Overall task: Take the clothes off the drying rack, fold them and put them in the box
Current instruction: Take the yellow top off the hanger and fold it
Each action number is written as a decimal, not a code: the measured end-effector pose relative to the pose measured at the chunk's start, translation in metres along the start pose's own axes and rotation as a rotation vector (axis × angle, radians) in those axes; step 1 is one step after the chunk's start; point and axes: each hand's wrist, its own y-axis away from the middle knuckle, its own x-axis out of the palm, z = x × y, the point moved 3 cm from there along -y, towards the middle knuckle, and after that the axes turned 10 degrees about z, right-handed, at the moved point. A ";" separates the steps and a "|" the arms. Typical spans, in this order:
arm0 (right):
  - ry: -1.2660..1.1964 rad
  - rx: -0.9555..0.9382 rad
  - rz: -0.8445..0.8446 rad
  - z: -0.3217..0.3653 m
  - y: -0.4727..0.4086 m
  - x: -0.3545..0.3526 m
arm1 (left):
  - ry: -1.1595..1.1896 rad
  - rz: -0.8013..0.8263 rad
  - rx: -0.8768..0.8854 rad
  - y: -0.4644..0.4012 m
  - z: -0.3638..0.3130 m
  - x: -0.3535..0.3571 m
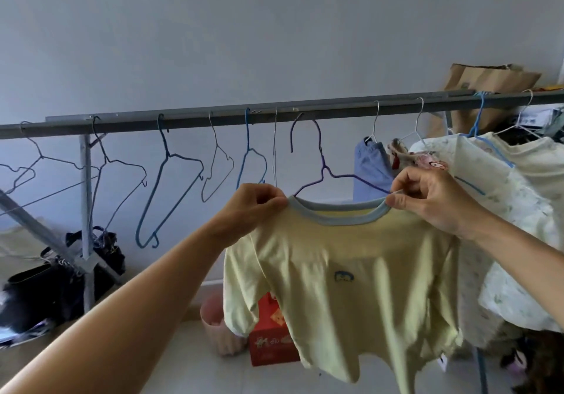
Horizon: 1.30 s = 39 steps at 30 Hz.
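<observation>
Several bare wire hangers [171,177] dangle from the grey rail of the drying rack [232,119], up and to the left of the left hand; the leftmost ones run off the frame edge. Below them, well left of the left forearm, a dark bag [45,286] slumps against the rack's leg, its shape hard to read. The left hand [253,207] pinches the left side of the blue collar of a pale yellow T-shirt [341,286], fingertips closed on the fabric. Between the hands, a purple hanger [320,161] rises out of the neck opening; its hook sits just under the rail, and whether it touches the rail cannot be told. Its shoulders are hidden inside the shirt. Beneath the left hand and behind the shirt's sleeve stand a pink bin [213,323] and a red box [268,344], both partly covered. The right hand [433,201] grips the collar's right side, thumb and fingers clamped on the cloth. Behind and right of that hand, more clothes [503,210] crowd the rack, overlapping and cut off at the edge, with a brown paper bag [488,82] above them.
</observation>
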 end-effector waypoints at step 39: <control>0.564 -0.143 -0.193 0.008 -0.009 0.038 | -0.245 -0.423 0.030 0.007 0.007 -0.003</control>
